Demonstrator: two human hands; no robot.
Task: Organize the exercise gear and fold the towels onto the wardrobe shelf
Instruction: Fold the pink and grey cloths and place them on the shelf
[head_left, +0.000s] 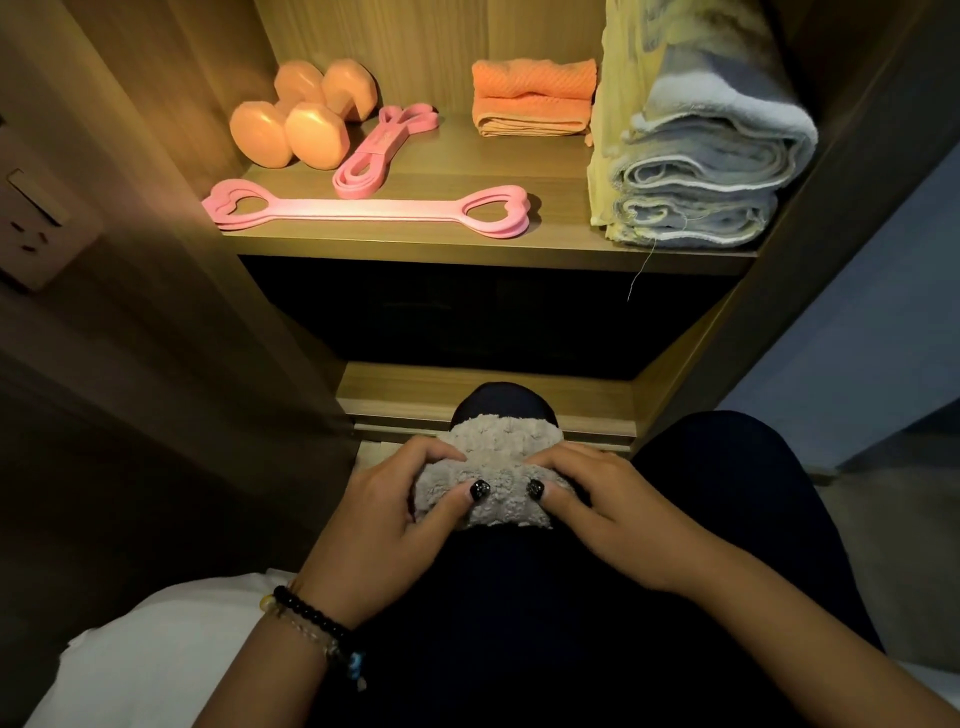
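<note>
Both hands (379, 525) (608, 509) grip grey towel (493, 457) | long axis L-R, on knee

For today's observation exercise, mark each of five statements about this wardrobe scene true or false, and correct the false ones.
1. Both hands hold a fluffy grey towel on the person's lap. True: left hand, right hand.
2. The dumbbells lie at the shelf's right end. False: they lie at the left, at the back.
3. An orange folded towel sits at the back of the shelf. True.
4. The long pink band with heart-shaped loops hangs from a hook. False: it lies flat along the shelf's front edge.
5. The stack of folded grey-blue towels stands on the floor. False: it stands on the shelf's right end.
</note>
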